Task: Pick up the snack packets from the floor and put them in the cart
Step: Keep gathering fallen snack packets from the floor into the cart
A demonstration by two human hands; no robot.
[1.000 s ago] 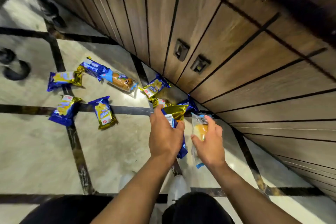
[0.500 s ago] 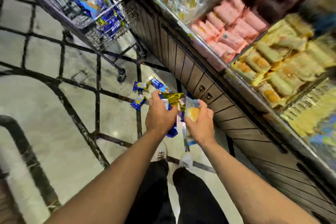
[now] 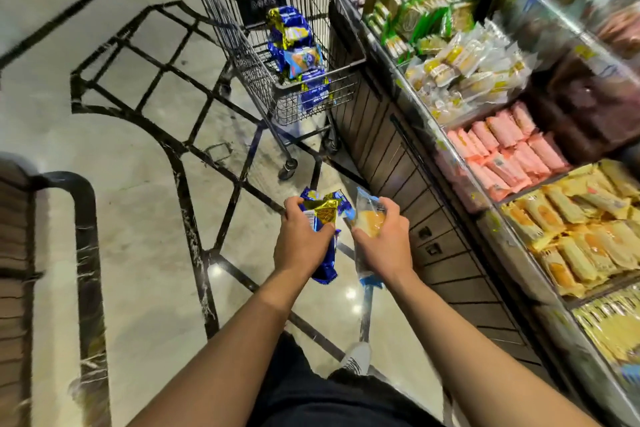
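We are carrying two loads toward the wire shopping cart (image 3: pixel 277 55), which is standing ahead of us against the wooden base of the snack display (image 3: pixel 502 135). Our left hand (image 3: pixel 301 243) is curling its fingers around a bunch of blue-and-gold snack packets (image 3: pixel 320 215); how many are in the bunch we cannot tell. Our right hand (image 3: pixel 379 239) is gripping a clear packet with a yellow cake inside (image 3: pixel 369 218), thumb and fingers wrapped round its middle. Both loads are hanging above the floor, well short of the cart basket, where several blue packets (image 3: pixel 298 55) are already lying.

We are judging the left hand as the weaker hold: glossy foil wrappers are bunching loosely, and one end is dangling below the palm, so a packet could be sliding free as we are walking. The clear packet is also trailing its lower end under the right hand, and squeezing harder would risk crushing the soft cake. Releasing before the hands are over the rim would be sending packets back onto the floor or against the wire side. The cart is on castors, so bumping it could be rolling it away. The picture is blurred, so finer detail is escaping us.
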